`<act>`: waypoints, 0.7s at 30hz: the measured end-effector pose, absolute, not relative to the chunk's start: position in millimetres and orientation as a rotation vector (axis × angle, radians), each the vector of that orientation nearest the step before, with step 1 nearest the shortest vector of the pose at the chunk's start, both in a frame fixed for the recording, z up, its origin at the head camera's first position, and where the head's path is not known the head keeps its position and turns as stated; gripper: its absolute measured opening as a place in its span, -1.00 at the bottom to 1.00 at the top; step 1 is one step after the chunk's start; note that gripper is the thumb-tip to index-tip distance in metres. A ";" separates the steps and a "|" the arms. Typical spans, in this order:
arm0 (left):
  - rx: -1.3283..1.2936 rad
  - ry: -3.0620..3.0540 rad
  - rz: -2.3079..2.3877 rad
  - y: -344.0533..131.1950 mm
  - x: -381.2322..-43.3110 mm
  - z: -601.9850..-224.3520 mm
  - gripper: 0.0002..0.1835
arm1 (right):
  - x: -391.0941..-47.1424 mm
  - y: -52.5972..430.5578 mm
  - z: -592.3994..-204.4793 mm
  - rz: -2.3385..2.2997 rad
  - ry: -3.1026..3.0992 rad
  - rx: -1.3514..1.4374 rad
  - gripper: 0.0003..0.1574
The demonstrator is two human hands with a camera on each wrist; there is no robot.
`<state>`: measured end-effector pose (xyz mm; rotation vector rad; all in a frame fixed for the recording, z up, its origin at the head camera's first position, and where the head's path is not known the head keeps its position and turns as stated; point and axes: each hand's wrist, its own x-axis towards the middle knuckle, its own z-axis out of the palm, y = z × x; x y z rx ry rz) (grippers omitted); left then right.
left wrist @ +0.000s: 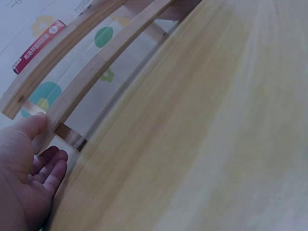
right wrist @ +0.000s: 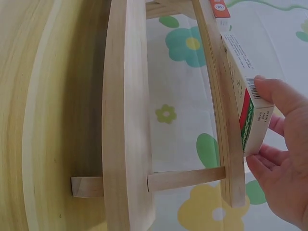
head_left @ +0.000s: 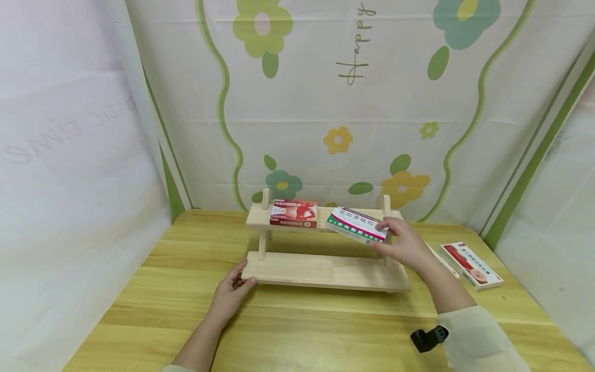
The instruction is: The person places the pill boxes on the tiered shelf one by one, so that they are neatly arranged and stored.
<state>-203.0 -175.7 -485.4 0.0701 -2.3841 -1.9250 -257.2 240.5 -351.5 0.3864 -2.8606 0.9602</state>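
Head view: one two-tier wooden rack [head_left: 321,270] stands on the table [head_left: 297,330], its lower shelf's left end gripped by the left hand [head_left: 230,296]. The right hand [head_left: 406,245] pinches one white-green box [head_left: 355,226], reading "氨咖黄敏胶", tilted at the upper shelf's right front edge; one red box [head_left: 294,213], "布洛芬缓释胶囊", sits left. One red-white box [head_left: 473,266] lies near the table's right edge.

Tabletop [head_left: 316,330] is yellowish wood grain, carrying a two-tier pale wooden shelf [head_left: 325,271] at far middle, plus a white-and-red box [head_left: 471,265] lying flat on the right and a pale flat item [head_left: 445,262], partly hidden, just left of that box. Shelf's upper board [head_left: 258,216] has a red box [head_left: 294,213] on its left part. White-and-green box [head_left: 357,226] is tilted at the board's right end, in the right grip [head_left: 406,243]; can't tell if it's bearing on the board.
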 end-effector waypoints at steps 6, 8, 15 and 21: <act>0.072 -2.388 -1.923 -175.5 -202.6 -484.6 -0.28 | -256.5 238.8 -352.4 0.890 -2.838 0.394 -0.25; 0.073 -2.392 -1.920 -175.6 -202.5 -484.6 -0.28 | -256.6 238.5 -353.5 0.876 -2.825 0.392 -0.25; 0.068 -2.387 -1.916 -175.3 -203.1 -485.3 -0.28 | -258.0 236.3 -356.7 0.803 -2.804 0.352 -0.22; 0.064 -2.384 -1.913 -175.2 -203.0 -485.7 -0.28 | -260.5 233.7 -359.3 0.818 -2.784 0.330 -0.25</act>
